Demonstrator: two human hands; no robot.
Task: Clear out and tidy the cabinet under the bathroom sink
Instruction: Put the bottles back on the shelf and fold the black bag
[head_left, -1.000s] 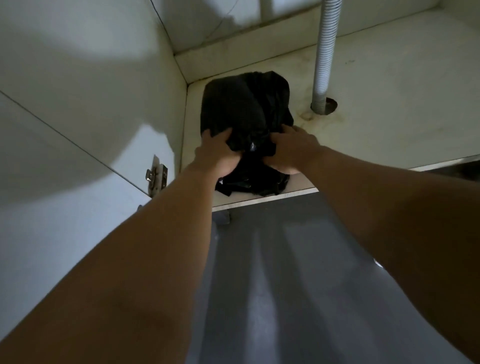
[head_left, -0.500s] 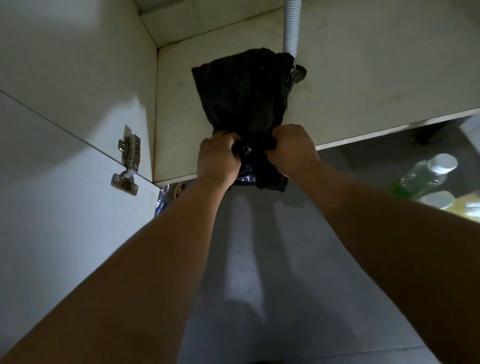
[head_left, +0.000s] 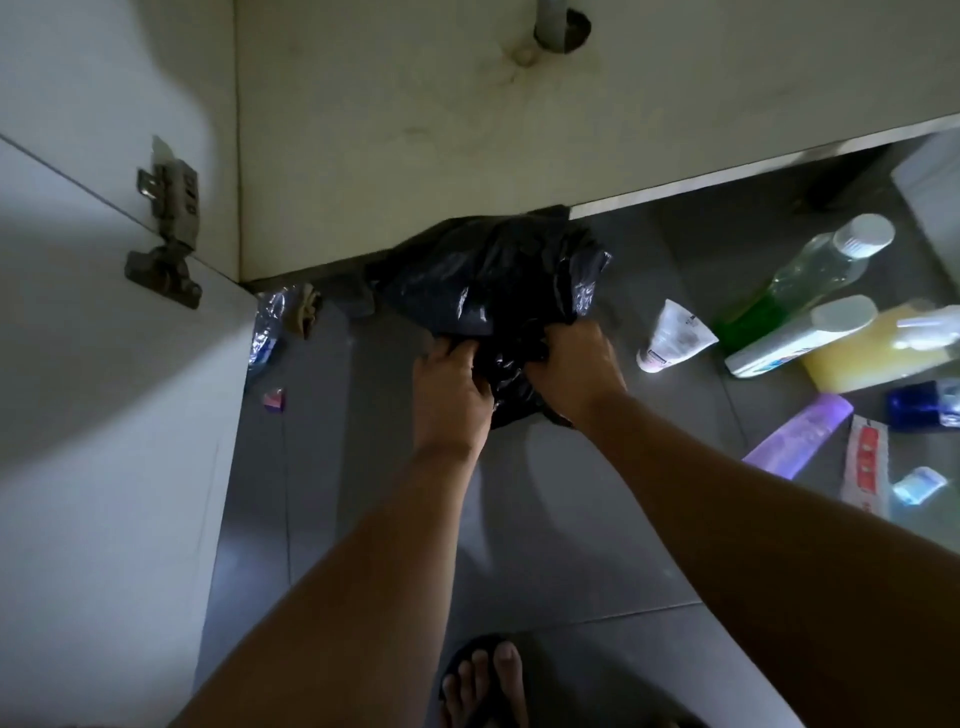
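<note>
Black plastic bag (head_left: 488, 291) — crumpled and glossy, gripped at its bunched near end by both hands; the left hand (head_left: 451, 387) clenches a fold from the left side, the right hand (head_left: 574, 371) is closed on the gathered plastic from the right, the two hands close together with the bag's neck between them. The bag's bulk lies beyond the hands, over the grey tiled floor (head_left: 363, 467) and just at the front edge of the cabinet floor (head_left: 415, 104), its far corner overlapping that edge. Cabinet floor: pale, stained, bare where visible, with a drain pipe (head_left: 553, 23) passing through a hole at the far end, well beyond the hands. Left of the hands: open cabinet door (head_left: 104, 415) with metal hinge (head_left: 166, 223); a crumpled clear wrapper (head_left: 270, 327) and a small pink scrap (head_left: 274, 400) on the floor by the door's edge. Right of the hands, on the floor: a white tube (head_left: 675, 338) nearest, then a clear bottle of green liquid (head_left: 810, 270) with white cap, a white bottle (head_left: 800, 338), a yellow bottle (head_left: 883, 348), a purple tube (head_left: 800, 441), a blue container (head_left: 919, 405), a red-and-white toothpaste tube (head_left: 865, 475) and a small pale blue item (head_left: 917, 486) — all lying flat or tilted, apart from the bag. Nearer than the hands: a foot in a dark sandal (head_left: 483, 680) at the bottom edge.
</note>
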